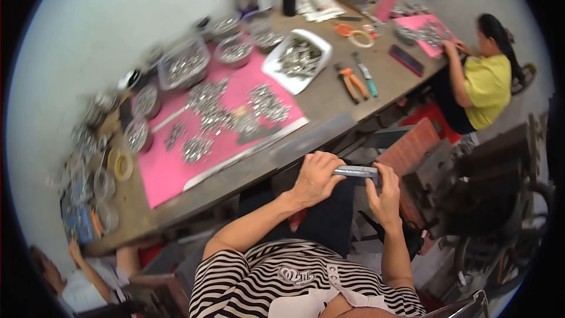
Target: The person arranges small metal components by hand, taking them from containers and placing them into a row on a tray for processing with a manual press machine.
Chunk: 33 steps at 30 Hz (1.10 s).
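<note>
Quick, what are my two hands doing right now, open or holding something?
Left hand: closed, holding one end of a narrow grey piece.
Right hand: closed, holding the other end of it.

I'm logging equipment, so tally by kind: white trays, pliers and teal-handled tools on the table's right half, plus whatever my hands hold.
White tray: 1
Orange-handled pliers: 1
Teal-handled tool: 1
Held grey object: 1
Total: 4
</note>
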Tool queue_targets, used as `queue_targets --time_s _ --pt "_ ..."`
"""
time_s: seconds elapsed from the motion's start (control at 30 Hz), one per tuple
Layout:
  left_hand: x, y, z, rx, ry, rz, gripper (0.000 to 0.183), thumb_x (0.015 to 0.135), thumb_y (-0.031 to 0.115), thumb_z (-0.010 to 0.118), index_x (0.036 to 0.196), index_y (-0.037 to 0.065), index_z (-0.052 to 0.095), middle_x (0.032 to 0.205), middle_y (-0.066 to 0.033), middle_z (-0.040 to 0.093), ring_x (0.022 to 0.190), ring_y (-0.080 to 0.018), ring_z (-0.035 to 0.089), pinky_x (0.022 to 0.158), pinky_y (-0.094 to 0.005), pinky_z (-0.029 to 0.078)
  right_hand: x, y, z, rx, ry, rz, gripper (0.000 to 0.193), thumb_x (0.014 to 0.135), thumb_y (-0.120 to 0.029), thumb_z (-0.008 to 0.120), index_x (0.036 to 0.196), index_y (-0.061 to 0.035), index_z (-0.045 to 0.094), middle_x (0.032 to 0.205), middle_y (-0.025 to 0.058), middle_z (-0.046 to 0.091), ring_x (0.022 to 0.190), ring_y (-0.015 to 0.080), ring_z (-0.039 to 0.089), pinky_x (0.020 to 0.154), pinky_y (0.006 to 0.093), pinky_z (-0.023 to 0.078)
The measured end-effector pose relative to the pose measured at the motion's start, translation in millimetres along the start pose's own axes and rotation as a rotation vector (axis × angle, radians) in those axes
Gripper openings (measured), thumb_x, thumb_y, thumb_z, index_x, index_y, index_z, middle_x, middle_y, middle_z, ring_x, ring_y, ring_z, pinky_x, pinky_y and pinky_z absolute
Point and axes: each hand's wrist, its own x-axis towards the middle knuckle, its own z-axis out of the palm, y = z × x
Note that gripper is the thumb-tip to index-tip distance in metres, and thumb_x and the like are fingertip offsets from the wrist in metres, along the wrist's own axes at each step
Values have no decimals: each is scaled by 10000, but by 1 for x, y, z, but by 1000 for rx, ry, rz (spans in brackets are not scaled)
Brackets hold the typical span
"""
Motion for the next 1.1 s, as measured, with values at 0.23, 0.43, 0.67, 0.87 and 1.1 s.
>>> queue_targets --time_s 0.23,0.43,0.67,0.87,1.1 --pt "-95 -32 -109 247 165 -312 296 839 178 771 1097 55 691 1058 -90 657 998 -299 594 836 -409 413 43 -76 101 312 -278 -294 385 893 30 669 1276 3 636 1128 196 682 1071 387 642 970 429 481" --pt "-125 -61 -150 341 194 -397 326 830 146 783 1116 25 681 1034 -99 637 945 -294 577 816 -420 408 60 -111 170 254 -299 -411 412 875 19 705 1280 13 630 1156 176 682 1102 359 630 980 424 466" --pt "-115 -80 -156 442 269 -458 294 862 159 764 1145 85 732 1033 -70 630 981 -269 562 882 -419 393 74 -124 193 204 -243 -522 593 770 -110 849 1306 -14 615 1388 167 565 1248 385 543 1060 485 432" --pt "-115 -71 -151 501 260 -399 290 854 179 777 1136 118 746 1074 -21 642 1046 -242 560 969 -472 337 64 -108 211 190 -163 -502 642 749 -119 871 1325 -22 606 1342 166 574 1252 380 544 1060 483 445" --pt "-123 -73 -138 596 236 -328 307 858 157 778 1149 85 712 1366 -50 647 1398 -316 496 1204 -671 117 61 -108 218 216 -94 -493 664 747 -119 875 1337 -15 591 1285 171 593 1253 380 552 1058 474 453"
